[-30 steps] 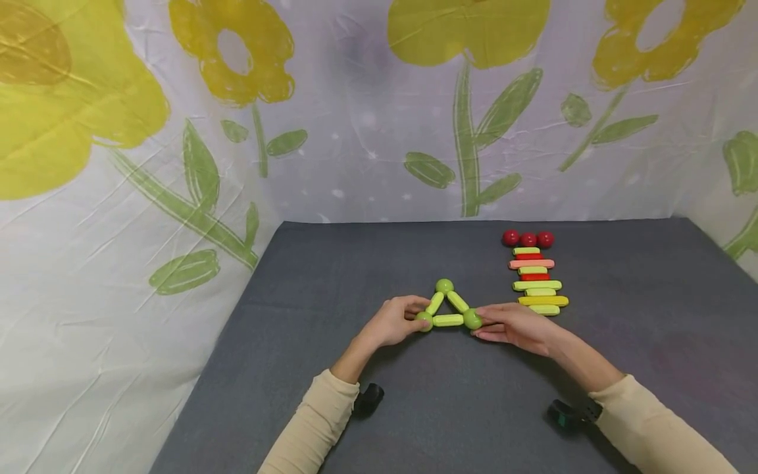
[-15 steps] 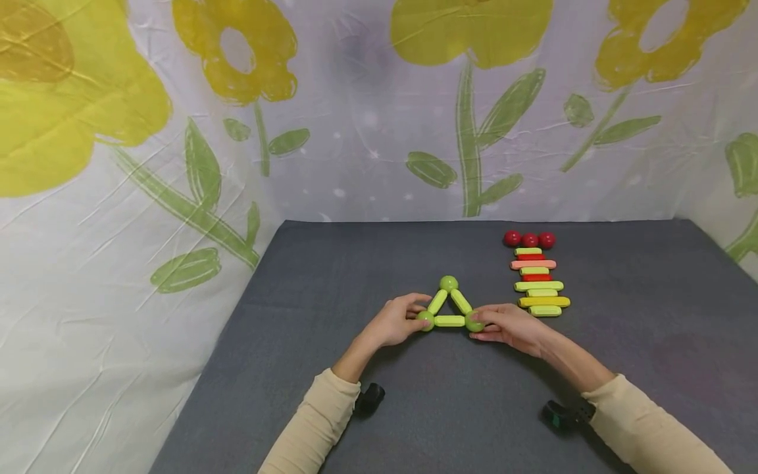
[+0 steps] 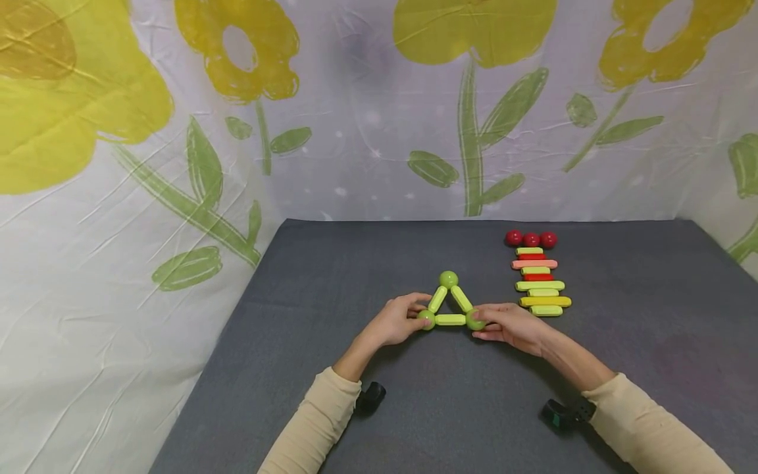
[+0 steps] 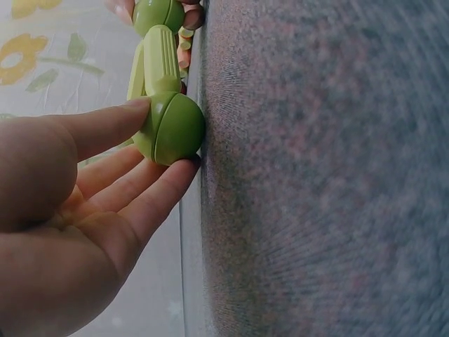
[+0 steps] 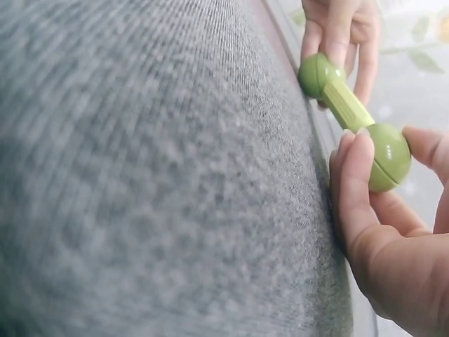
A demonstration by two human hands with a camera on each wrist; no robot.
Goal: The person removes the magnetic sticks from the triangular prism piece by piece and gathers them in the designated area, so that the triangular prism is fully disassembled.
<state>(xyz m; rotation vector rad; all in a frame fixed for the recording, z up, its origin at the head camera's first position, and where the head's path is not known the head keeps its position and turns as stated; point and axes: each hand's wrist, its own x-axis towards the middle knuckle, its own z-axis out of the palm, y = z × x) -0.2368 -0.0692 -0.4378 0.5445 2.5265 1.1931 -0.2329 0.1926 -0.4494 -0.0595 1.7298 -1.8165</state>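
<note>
A triangle of three light green rods (image 3: 450, 320) joined by three green balls (image 3: 449, 280) is between my hands at the middle of the table. My left hand (image 3: 398, 320) pinches the ball at its near left corner, thumb on one side and fingers on the other, as the left wrist view shows on that green ball (image 4: 179, 130). With thumb and fingers my right hand (image 3: 512, 327) holds the near right ball (image 5: 390, 158). The far corner's ball is untouched. Whether the triangle touches the table cannot be told.
Right of the triangle lies a column of rods (image 3: 539, 286) in light green, red, pink and yellow. Three red balls (image 3: 531, 239) sit in a row behind it. The dark grey table (image 3: 331, 263) meets a flower-printed cloth (image 3: 355, 164) at the back and sides.
The triangle's far ball has shifted slightly away from me and to the right. Both hands keep their hold on the near balls; the right hand has shifted only a little.
</note>
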